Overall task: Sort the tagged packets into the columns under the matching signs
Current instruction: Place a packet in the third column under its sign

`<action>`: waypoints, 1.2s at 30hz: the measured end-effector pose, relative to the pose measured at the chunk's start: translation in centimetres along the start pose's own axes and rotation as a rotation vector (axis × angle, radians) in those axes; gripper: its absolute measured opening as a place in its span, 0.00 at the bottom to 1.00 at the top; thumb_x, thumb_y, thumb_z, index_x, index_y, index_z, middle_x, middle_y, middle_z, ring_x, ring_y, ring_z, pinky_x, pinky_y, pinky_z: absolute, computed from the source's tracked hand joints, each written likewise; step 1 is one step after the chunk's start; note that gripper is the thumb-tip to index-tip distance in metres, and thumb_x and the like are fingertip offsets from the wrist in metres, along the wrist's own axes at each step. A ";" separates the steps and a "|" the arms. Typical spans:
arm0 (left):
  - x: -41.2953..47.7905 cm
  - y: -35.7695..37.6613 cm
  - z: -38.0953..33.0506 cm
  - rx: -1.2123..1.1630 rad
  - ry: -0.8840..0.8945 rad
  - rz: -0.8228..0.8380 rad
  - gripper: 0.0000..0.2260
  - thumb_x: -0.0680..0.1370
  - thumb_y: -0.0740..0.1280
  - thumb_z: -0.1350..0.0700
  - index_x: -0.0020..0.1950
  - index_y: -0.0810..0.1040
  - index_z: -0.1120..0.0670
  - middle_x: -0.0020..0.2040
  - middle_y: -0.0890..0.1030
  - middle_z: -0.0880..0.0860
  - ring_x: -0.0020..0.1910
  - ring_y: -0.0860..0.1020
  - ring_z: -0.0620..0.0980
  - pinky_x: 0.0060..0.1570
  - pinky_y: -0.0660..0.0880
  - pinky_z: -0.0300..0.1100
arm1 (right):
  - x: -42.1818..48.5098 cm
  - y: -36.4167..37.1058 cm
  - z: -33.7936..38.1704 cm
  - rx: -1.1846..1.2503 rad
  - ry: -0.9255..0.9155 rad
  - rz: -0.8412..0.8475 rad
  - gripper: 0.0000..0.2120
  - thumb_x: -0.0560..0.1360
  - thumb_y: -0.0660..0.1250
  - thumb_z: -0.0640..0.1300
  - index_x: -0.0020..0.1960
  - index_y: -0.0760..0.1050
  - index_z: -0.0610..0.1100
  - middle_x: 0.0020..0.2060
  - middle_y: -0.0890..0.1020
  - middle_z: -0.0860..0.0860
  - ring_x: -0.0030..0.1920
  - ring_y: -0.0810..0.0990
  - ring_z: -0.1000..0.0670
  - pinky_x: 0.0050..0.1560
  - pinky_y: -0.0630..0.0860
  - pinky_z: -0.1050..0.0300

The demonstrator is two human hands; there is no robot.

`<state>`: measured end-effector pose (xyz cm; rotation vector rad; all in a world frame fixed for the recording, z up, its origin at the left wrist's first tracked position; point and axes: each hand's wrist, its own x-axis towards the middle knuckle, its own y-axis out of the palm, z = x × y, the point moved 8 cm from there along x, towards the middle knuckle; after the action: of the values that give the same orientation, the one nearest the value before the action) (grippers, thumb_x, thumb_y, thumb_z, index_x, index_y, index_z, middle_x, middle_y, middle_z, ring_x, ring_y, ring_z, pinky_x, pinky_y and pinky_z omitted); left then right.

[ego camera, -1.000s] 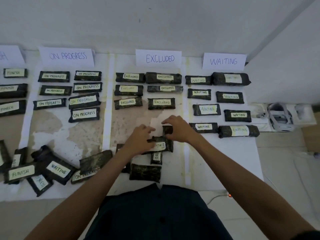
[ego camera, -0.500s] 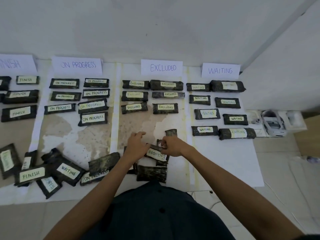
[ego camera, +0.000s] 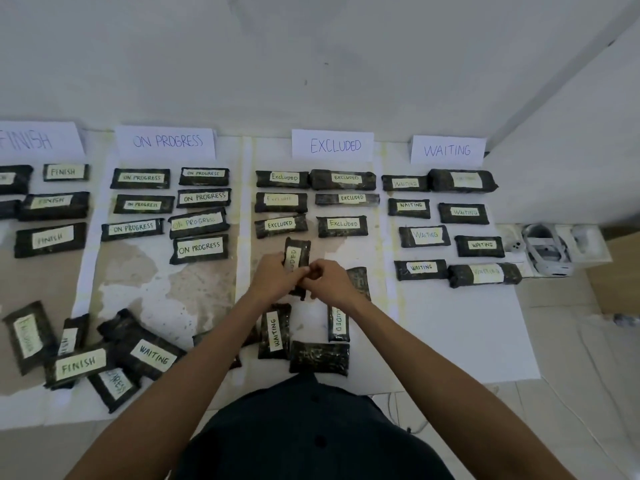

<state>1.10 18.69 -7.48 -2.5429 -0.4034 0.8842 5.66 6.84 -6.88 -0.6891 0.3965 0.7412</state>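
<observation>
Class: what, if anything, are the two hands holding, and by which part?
The left hand and right hand together pinch one packet tagged EXCLUDED, fingers on its near half; the far end is free.

Down at floor level in a plain indoor room: bare white wall (ego camera: 311, 64) up top, pale floor tiles (ego camera: 571, 341) lower right, paper sheets (ego camera: 467, 334) spread out, handwritten signs (ego camera: 332, 145) against the wall, boxed headset (ego camera: 547, 251) far right.
</observation>
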 end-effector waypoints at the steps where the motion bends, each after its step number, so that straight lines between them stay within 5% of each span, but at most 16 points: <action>1: 0.5 -0.7 -0.2 0.072 0.028 -0.021 0.16 0.70 0.72 0.48 0.50 0.77 0.58 0.48 0.78 0.58 0.42 0.79 0.54 0.39 0.79 0.45 | 0.4 0.1 0.3 0.018 -0.004 -0.025 0.08 0.73 0.70 0.45 0.48 0.75 0.42 0.40 0.82 0.45 0.32 0.78 0.52 0.32 0.75 0.62; 5: 2.2 -2.1 -1.7 0.338 0.185 -0.023 0.16 0.69 0.72 0.50 0.49 0.74 0.58 0.47 0.72 0.57 0.47 0.74 0.53 0.38 0.72 0.42 | 1.4 0.9 1.0 0.030 -0.019 -0.029 0.10 0.72 0.71 0.43 0.50 0.77 0.39 0.45 0.83 0.41 0.37 0.79 0.48 0.34 0.74 0.58; 8: 3.6 -2.0 -2.1 0.527 0.311 0.006 0.28 0.67 0.72 0.51 0.63 0.70 0.57 0.56 0.74 0.58 0.55 0.74 0.57 0.50 0.75 0.48 | 1.5 0.6 0.1 0.013 0.020 -0.052 0.15 0.73 0.70 0.44 0.58 0.76 0.41 0.48 0.83 0.44 0.42 0.79 0.50 0.39 0.75 0.59; 15: 5.9 -0.1 -1.7 0.890 0.434 0.032 0.26 0.70 0.71 0.56 0.66 0.68 0.58 0.61 0.72 0.59 0.59 0.71 0.59 0.56 0.73 0.51 | -0.2 -5.1 -5.4 -0.443 0.258 -0.415 0.26 0.71 0.68 0.51 0.65 0.67 0.45 0.61 0.70 0.43 0.59 0.70 0.40 0.56 0.73 0.46; 19: 6.0 0.7 -0.9 0.918 0.451 0.025 0.28 0.71 0.70 0.58 0.69 0.65 0.57 0.63 0.69 0.59 0.61 0.69 0.59 0.57 0.72 0.51 | -0.6 -5.6 -8.1 -0.545 0.345 -0.396 0.28 0.72 0.68 0.55 0.65 0.64 0.44 0.61 0.67 0.42 0.59 0.70 0.39 0.52 0.72 0.45; 25: 5.2 0.1 -1.5 0.852 0.490 0.002 0.28 0.71 0.68 0.54 0.70 0.66 0.56 0.63 0.68 0.59 0.62 0.66 0.59 0.60 0.68 0.52 | 0.2 -5.6 -6.8 -0.609 0.243 -0.357 0.23 0.72 0.67 0.48 0.62 0.66 0.39 0.56 0.72 0.41 0.52 0.76 0.39 0.42 0.72 0.51; 29: 2.7 0.7 -2.7 0.498 0.461 0.045 0.21 0.73 0.67 0.58 0.66 0.72 0.58 0.61 0.72 0.57 0.60 0.70 0.56 0.58 0.70 0.47 | -0.1 -8.0 -7.0 -0.093 0.268 -0.441 0.19 0.71 0.67 0.40 0.61 0.70 0.39 0.52 0.78 0.43 0.50 0.79 0.42 0.46 0.76 0.52; 33: -0.4 3.2 -2.6 0.174 0.264 0.250 0.15 0.76 0.66 0.56 0.62 0.74 0.53 0.54 0.77 0.51 0.49 0.76 0.47 0.43 0.72 0.34 | -1.0 -7.6 -6.5 0.780 0.276 -0.229 0.14 0.75 0.63 0.31 0.60 0.73 0.37 0.53 0.82 0.40 0.51 0.81 0.42 0.51 0.80 0.45; 36: -2.1 4.8 -2.7 -0.009 0.158 0.320 0.13 0.77 0.66 0.56 0.61 0.75 0.53 0.50 0.79 0.50 0.49 0.78 0.48 0.45 0.77 0.39 | -1.7 -7.3 -5.6 0.957 0.231 -0.152 0.13 0.76 0.60 0.29 0.60 0.71 0.35 0.53 0.82 0.38 0.54 0.80 0.38 0.55 0.78 0.40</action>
<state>1.93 12.87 -6.74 -2.7069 0.0509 0.7806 9.31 -1.79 -6.74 0.1074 0.8223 0.2570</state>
